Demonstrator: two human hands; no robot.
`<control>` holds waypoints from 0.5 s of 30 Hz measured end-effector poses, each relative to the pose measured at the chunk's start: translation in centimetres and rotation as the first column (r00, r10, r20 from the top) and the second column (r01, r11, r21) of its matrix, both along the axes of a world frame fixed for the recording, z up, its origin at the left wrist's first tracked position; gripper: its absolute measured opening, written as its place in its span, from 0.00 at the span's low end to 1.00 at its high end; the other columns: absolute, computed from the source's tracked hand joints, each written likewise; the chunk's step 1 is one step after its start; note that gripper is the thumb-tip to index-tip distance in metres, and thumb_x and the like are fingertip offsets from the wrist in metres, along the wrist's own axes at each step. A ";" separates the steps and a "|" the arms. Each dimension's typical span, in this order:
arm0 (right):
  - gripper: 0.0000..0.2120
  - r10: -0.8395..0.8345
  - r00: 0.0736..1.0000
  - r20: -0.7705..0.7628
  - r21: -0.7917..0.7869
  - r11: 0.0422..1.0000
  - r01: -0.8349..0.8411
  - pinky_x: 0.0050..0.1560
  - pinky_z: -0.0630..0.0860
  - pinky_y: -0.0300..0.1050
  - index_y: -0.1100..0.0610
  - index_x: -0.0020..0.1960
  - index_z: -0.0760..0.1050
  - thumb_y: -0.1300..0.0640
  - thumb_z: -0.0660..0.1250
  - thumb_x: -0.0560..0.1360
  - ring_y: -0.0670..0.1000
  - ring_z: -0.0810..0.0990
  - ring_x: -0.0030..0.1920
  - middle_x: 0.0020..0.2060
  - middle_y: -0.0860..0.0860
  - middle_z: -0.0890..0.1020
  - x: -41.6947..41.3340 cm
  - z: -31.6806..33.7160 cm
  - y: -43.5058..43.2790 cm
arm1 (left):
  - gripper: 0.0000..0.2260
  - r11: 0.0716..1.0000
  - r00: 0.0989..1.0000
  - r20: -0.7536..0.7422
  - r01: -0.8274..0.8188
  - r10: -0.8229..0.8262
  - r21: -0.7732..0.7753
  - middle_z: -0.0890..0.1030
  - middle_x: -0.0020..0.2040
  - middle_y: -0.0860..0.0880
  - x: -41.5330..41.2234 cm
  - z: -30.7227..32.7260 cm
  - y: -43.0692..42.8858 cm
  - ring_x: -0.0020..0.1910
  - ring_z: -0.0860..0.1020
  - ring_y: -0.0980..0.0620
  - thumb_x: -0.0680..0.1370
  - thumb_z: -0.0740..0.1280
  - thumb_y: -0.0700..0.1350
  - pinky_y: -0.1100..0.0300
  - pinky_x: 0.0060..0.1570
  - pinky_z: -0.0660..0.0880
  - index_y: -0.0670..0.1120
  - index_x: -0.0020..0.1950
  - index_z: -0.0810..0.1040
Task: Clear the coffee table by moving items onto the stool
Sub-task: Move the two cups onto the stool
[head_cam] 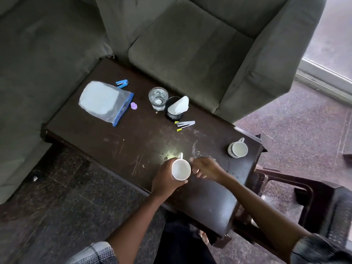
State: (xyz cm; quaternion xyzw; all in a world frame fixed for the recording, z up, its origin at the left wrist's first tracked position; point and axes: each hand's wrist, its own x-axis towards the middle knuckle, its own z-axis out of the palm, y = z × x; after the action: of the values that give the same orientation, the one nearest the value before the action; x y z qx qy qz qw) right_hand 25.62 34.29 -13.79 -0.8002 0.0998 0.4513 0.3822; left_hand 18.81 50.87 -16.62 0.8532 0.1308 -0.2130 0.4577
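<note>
My left hand [165,177] grips a white cup [181,169] from its left side, just above the dark wooden coffee table [133,141]. Its handle points away from me. My right hand [206,168] hovers beside the cup on the right, blurred, fingers spread and holding nothing. A second white cup [238,149] sits near the table's right end. Farther back lie a zip bag of white material [103,101], a blue stapler [122,83], a purple cap [134,106], a glass of water [158,98], a black holder with a white tissue [177,108] and silver-yellow clips [184,125]. The dark stool [331,206] stands at lower right.
A grey-green sofa [38,63] wraps the table's left and back sides, with an armchair section [200,44] behind. Speckled floor [304,134] lies to the right, and dark tiles [57,197] to the front left.
</note>
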 end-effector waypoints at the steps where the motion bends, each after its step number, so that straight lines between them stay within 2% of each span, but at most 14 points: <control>1: 0.10 -0.028 0.995 0.093 -0.073 0.997 0.035 0.46 0.75 0.47 0.57 0.46 0.78 0.53 0.60 0.78 0.58 0.79 0.45 0.37 0.51 0.77 0.6 -0.3 -1.5 | 0.33 1.000 1.000 0.009 -0.004 0.004 -0.005 0.77 0.59 0.54 0.3 0.2 -0.6 0.58 0.75 0.50 0.60 0.79 0.49 0.55 0.55 0.74 0.52 0.63 0.71; 2: 0.10 -0.014 0.973 0.230 -0.196 0.979 0.060 0.49 0.74 0.48 0.60 0.49 0.78 0.55 0.62 0.77 0.60 0.77 0.51 0.41 0.53 0.77 1.1 -1.0 -3.2 | 0.33 1.000 1.000 0.023 -0.003 0.003 -0.008 0.77 0.59 0.54 0.7 0.2 -1.1 0.59 0.75 0.50 0.61 0.79 0.49 0.55 0.54 0.74 0.52 0.63 0.71; 4: 0.14 0.079 0.898 0.432 -0.474 0.867 0.152 0.53 0.72 0.53 0.61 0.57 0.75 0.56 0.65 0.74 0.62 0.70 0.60 0.55 0.59 0.75 1.9 -2.5 -6.8 | 0.34 1.000 0.998 0.056 0.030 -0.030 0.007 0.77 0.60 0.53 1.6 0.5 -2.1 0.58 0.75 0.50 0.61 0.79 0.49 0.57 0.54 0.73 0.51 0.64 0.71; 6: 0.23 0.131 0.887 0.443 -0.612 0.767 0.192 0.55 0.71 0.55 0.56 0.65 0.69 0.54 0.68 0.72 0.63 0.65 0.64 0.67 0.59 0.66 2.5 -4.0 -10.2 | 0.34 0.999 0.996 0.068 0.050 -0.051 0.015 0.78 0.59 0.52 2.6 0.4 -2.9 0.58 0.75 0.50 0.61 0.79 0.49 0.57 0.54 0.72 0.51 0.64 0.70; 9: 0.37 0.113 0.961 0.253 -0.643 0.762 0.080 0.61 0.69 0.58 0.43 0.74 0.56 0.54 0.71 0.71 0.66 0.57 0.70 0.75 0.57 0.49 3.5 -6.4 -13.4 | 0.34 0.999 0.996 0.082 0.032 -0.030 -0.024 0.78 0.57 0.51 3.6 -0.5 -3.8 0.56 0.77 0.48 0.59 0.78 0.53 0.51 0.53 0.75 0.52 0.62 0.71; 11: 0.40 0.092 0.980 0.176 -0.590 0.807 0.030 0.64 0.66 0.57 0.40 0.75 0.50 0.56 0.70 0.72 0.67 0.55 0.72 0.76 0.58 0.43 3.9 -7.9 -14.1 | 0.33 0.999 0.995 0.096 0.016 -0.012 -0.044 0.78 0.56 0.53 4.0 -1.1 -4.2 0.54 0.77 0.50 0.58 0.78 0.54 0.51 0.52 0.76 0.56 0.60 0.70; 13: 0.39 0.068 0.979 0.191 -0.545 0.837 0.049 0.64 0.66 0.56 0.42 0.75 0.51 0.58 0.68 0.73 0.67 0.60 0.70 0.76 0.59 0.46 4.1 -9.0 -14.0 | 0.33 0.998 0.994 0.110 0.018 -0.012 -0.059 0.78 0.55 0.54 4.2 -1.6 -4.4 0.54 0.77 0.51 0.57 0.79 0.55 0.50 0.51 0.76 0.60 0.58 0.69; 15: 0.33 0.037 0.964 0.264 -0.533 0.839 0.113 0.60 0.69 0.57 0.47 0.74 0.56 0.59 0.66 0.74 0.67 0.66 0.64 0.72 0.60 0.56 4.1 -9.4 -13.8 | 0.33 0.997 0.992 0.124 0.037 -0.028 -0.071 0.78 0.55 0.54 4.4 -1.9 -4.5 0.54 0.77 0.51 0.57 0.79 0.56 0.49 0.51 0.76 0.61 0.57 0.68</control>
State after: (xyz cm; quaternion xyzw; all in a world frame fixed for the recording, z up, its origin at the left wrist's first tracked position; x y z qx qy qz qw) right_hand 29.69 20.53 -23.17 -0.9261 0.1878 0.2861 0.1586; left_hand 23.23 46.41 -18.48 0.8494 0.0803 -0.1720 0.4924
